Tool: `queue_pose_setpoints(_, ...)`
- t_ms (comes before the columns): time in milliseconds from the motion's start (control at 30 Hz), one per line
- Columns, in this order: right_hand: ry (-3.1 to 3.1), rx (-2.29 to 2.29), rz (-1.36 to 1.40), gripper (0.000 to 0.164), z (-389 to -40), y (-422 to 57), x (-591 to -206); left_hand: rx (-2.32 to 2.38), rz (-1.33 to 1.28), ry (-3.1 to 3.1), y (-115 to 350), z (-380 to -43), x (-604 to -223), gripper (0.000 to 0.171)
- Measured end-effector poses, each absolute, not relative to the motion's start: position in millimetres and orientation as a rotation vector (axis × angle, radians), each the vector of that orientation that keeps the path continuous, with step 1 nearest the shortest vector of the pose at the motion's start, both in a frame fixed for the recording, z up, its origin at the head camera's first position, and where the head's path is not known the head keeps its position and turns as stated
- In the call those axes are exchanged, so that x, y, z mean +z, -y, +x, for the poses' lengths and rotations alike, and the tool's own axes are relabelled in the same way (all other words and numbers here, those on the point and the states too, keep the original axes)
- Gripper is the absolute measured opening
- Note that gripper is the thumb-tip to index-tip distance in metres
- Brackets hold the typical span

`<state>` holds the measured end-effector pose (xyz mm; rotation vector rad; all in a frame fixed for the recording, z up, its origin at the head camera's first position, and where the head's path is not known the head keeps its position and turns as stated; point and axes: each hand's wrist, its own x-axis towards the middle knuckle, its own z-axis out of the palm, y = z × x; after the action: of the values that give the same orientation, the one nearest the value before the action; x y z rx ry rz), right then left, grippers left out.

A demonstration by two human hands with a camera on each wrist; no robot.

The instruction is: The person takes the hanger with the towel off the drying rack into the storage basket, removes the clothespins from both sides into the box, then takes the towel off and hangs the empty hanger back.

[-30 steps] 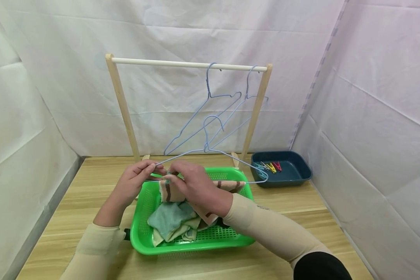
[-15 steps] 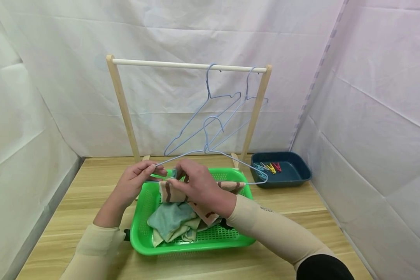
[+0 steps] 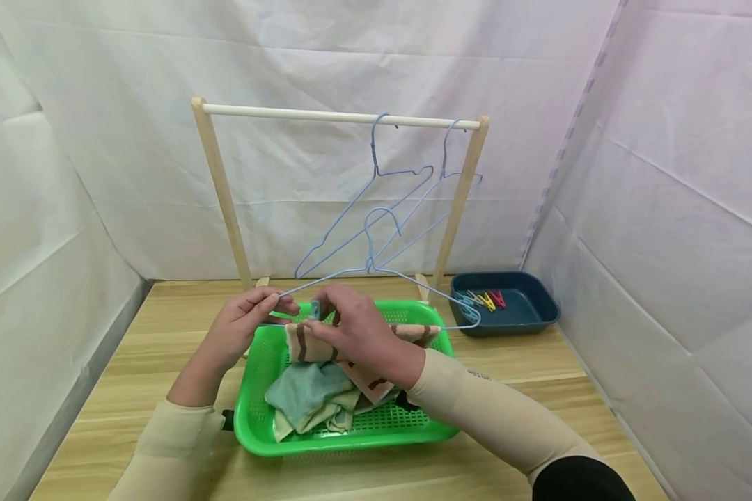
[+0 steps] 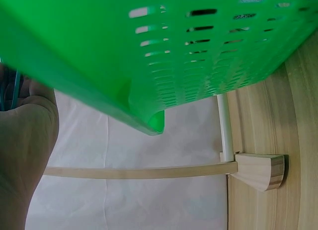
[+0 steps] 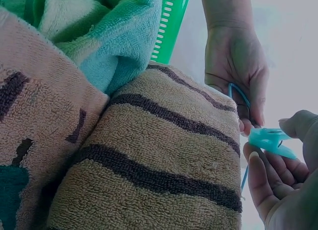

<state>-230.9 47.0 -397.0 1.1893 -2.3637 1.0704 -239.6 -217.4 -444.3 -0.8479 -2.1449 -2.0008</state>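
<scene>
My left hand (image 3: pixel 244 316) grips the left end of a blue wire hanger (image 3: pixel 370 264), which is held over the green basket. A tan towel with dark brown stripes (image 5: pixel 159 140) is draped over the hanger's lower bar and hangs down toward the basket. Between thumb and fingers, my right hand (image 3: pixel 360 330) pinches a light teal clothespin (image 5: pixel 271 139). The clothespin's tip is right by the towel's edge, above the lower bar in the head view. In the left wrist view, only part of the left hand (image 4: pixel 25 125) shows, behind the basket's rim.
A green basket (image 3: pixel 345 445) below holds a crumpled teal and cream towel (image 3: pixel 307 393). Behind stands a rack with a white rail (image 3: pixel 288 111) and two more blue hangers (image 3: pixel 335 223) hung on it. At right, a dark blue tray (image 3: pixel 526 306) holds several coloured clothespins (image 3: pixel 485 300).
My right hand has shifted slightly up and right, and the teal clothespin it pinches has come into view above the hanger's lower bar. The left hand and hanger stay in place.
</scene>
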Motion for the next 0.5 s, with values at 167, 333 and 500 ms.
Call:
queue_pose_setpoints(167,2.368,1.049,1.192,0.025,-231,-50,-396,-1.997,-0.845,2.149,217,-240,-444,0.030)
queue_pose_setpoints(333,2.355,1.059,1.191,0.026,-231,-55,-396,-2.002,-0.835,2.148,217,-240,-444,0.030)
queue_pose_setpoints(500,2.359,1.074,1.189,0.028,-231,-61,-393,-2.008,-0.844,2.138,217,-240,-445,0.029)
